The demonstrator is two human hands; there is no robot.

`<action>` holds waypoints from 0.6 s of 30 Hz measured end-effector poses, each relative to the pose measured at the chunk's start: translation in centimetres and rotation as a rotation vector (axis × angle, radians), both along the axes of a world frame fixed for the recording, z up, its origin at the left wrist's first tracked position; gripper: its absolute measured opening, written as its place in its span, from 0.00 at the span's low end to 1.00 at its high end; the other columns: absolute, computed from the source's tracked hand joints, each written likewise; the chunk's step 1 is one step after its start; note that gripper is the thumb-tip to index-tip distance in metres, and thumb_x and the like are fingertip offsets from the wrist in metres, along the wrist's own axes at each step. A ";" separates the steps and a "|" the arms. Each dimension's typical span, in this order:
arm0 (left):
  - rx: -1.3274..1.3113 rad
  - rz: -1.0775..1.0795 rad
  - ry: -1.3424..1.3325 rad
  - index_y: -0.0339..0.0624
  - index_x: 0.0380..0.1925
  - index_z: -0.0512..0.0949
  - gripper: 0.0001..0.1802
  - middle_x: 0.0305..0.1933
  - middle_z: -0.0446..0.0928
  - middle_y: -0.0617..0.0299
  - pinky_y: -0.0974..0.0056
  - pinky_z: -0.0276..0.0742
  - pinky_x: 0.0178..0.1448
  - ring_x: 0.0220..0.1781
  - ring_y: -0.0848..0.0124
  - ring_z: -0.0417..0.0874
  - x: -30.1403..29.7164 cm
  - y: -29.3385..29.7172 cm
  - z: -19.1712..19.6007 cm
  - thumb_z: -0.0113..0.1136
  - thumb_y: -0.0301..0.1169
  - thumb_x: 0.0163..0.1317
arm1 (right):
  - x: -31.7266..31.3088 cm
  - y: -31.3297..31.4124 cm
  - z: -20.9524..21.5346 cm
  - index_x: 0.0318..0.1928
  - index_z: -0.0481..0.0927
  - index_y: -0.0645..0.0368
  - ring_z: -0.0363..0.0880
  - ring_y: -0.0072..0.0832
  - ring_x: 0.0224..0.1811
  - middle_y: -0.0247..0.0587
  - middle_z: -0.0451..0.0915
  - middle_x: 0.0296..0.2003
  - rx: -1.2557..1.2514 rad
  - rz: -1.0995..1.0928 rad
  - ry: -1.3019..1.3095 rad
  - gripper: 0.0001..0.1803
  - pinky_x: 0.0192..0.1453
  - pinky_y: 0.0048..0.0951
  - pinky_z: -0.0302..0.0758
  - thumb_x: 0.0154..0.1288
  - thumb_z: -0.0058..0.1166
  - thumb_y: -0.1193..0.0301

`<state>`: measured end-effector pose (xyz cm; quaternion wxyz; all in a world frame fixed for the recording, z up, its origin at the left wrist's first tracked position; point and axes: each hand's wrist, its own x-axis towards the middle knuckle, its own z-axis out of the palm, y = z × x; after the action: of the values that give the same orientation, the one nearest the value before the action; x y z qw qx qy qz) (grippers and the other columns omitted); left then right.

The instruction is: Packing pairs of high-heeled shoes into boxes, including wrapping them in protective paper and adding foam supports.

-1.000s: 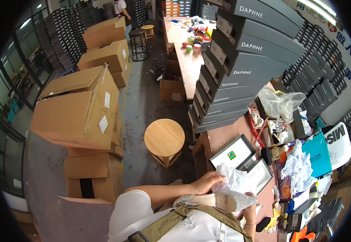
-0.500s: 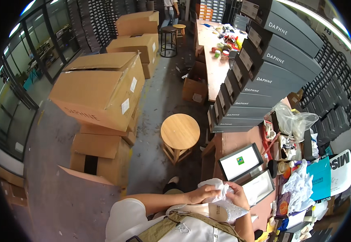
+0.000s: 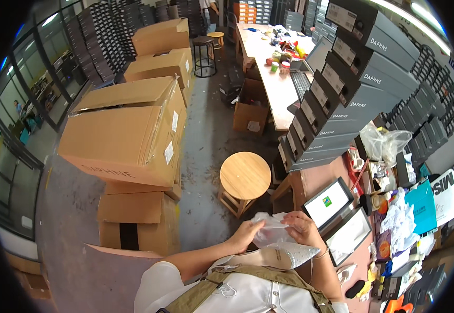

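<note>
My left hand and my right hand stretch a thin, whitish, see-through sheet of tissue paper between them, each pinching one side. Close below the paper, a pointed shoe with a pale insole and a glittery silver toe rests against my front, its toe toward my right wrist. What supports the shoe is partly hidden by my arms and body. To the right of my right hand, an opened grey shoebox with white lining lies on the table beside its lid.
A tall stack of grey shoeboxes stands on the table at the right. Crumpled white paper and clutter lie beyond the opened box. A round wooden stool is ahead, with large cartons to the left.
The crumpled paper has been spread out between my hands, which have moved apart. The view has shifted slightly, and the shoe stays against my front.
</note>
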<state>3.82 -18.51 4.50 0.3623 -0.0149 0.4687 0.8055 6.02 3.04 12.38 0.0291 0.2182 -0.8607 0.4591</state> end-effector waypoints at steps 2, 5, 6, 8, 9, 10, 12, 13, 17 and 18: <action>-0.040 0.036 0.188 0.34 0.44 0.77 0.18 0.41 0.79 0.65 0.71 0.72 0.45 0.41 0.79 0.77 -0.6 -1.2 1.0 0.47 0.38 0.70 | 0.5 -0.8 -0.7 0.58 0.69 0.61 0.75 0.34 0.50 0.47 0.72 0.53 -0.197 -0.098 -0.329 0.26 0.53 0.30 0.72 0.59 0.58 0.69; -0.102 -0.132 0.425 0.36 0.46 0.76 0.15 0.42 0.78 0.67 0.72 0.71 0.46 0.41 0.80 0.75 -1.1 -2.3 0.6 0.48 0.36 0.70 | 0.7 -1.4 -2.4 0.69 0.52 0.64 0.57 0.35 0.68 0.51 0.62 0.64 -0.449 -0.261 -0.610 0.45 0.70 0.34 0.52 0.65 0.43 0.42; -0.075 -0.203 0.383 0.38 0.46 0.76 0.12 0.40 0.78 0.69 0.71 0.71 0.47 0.42 0.82 0.74 -1.3 -2.2 1.1 0.50 0.33 0.69 | 0.9 -0.6 -3.3 0.68 0.54 0.66 0.61 0.34 0.65 0.52 0.64 0.62 -0.435 -0.228 -0.627 0.41 0.67 0.33 0.58 0.66 0.48 0.49; -0.030 -0.302 0.389 0.37 0.49 0.75 0.14 0.42 0.77 0.69 0.71 0.71 0.49 0.45 0.82 0.73 -1.2 -1.5 1.1 0.49 0.32 0.69 | 0.8 0.6 -5.0 0.66 0.57 0.67 0.67 0.32 0.60 0.50 0.69 0.57 -0.549 -0.166 -0.736 0.36 0.61 0.30 0.65 0.66 0.54 0.60; -0.011 -0.348 0.396 0.36 0.50 0.75 0.14 0.43 0.77 0.69 0.71 0.71 0.50 0.46 0.82 0.73 -1.3 -1.2 1.2 0.49 0.32 0.69 | 0.7 0.5 -5.4 0.65 0.59 0.66 0.70 0.31 0.56 0.47 0.71 0.54 -0.685 -0.136 -0.827 0.34 0.59 0.28 0.67 0.65 0.55 0.63; -0.047 -0.382 0.304 0.36 0.52 0.73 0.15 0.44 0.76 0.68 0.70 0.71 0.51 0.48 0.81 0.73 -1.6 -1.0 1.4 0.53 0.30 0.67 | 0.7 0.6 -5.5 0.64 0.60 0.65 0.73 0.29 0.53 0.44 0.74 0.51 -0.820 -0.104 -0.917 0.32 0.56 0.27 0.70 0.64 0.57 0.66; -0.069 -0.253 0.373 0.36 0.55 0.68 0.20 0.46 0.75 0.66 0.69 0.72 0.51 0.48 0.80 0.73 -1.6 -0.4 1.4 0.56 0.30 0.65 | 0.5 0.8 -5.4 0.62 0.63 0.63 0.74 0.24 0.47 0.38 0.76 0.45 -0.745 -0.186 -0.742 0.29 0.51 0.24 0.72 0.63 0.57 0.72; -0.079 -0.192 0.411 0.36 0.57 0.66 0.23 0.47 0.75 0.65 0.69 0.72 0.51 0.48 0.80 0.73 -1.6 -0.1 1.5 0.57 0.30 0.64 | 0.3 0.9 -5.0 0.61 0.64 0.61 0.75 0.22 0.44 0.35 0.77 0.42 -0.709 -0.228 -0.649 0.27 0.49 0.22 0.73 0.62 0.57 0.75; -0.177 -0.035 0.572 0.36 0.62 0.57 0.32 0.50 0.73 0.59 0.69 0.73 0.50 0.48 0.78 0.74 -1.0 1.1 2.2 0.60 0.31 0.62 | 0.7 0.6 -2.2 0.45 0.78 0.61 0.81 0.29 0.38 0.42 0.78 0.35 -0.027 -0.260 -0.255 0.16 0.42 0.27 0.78 0.54 0.56 0.81; -0.191 -0.008 0.583 0.36 0.63 0.56 0.33 0.50 0.73 0.57 0.69 0.72 0.51 0.47 0.77 0.75 -0.9 1.6 2.0 0.60 0.32 0.62 | 0.7 0.6 -1.6 0.41 0.80 0.62 0.82 0.35 0.37 0.47 0.77 0.35 0.020 -0.195 -0.218 0.14 0.41 0.29 0.79 0.50 0.57 0.81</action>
<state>2.88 -16.94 6.52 0.2127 0.1850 0.6265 0.7267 6.76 3.64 10.77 -0.0222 0.0825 -0.8804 0.4665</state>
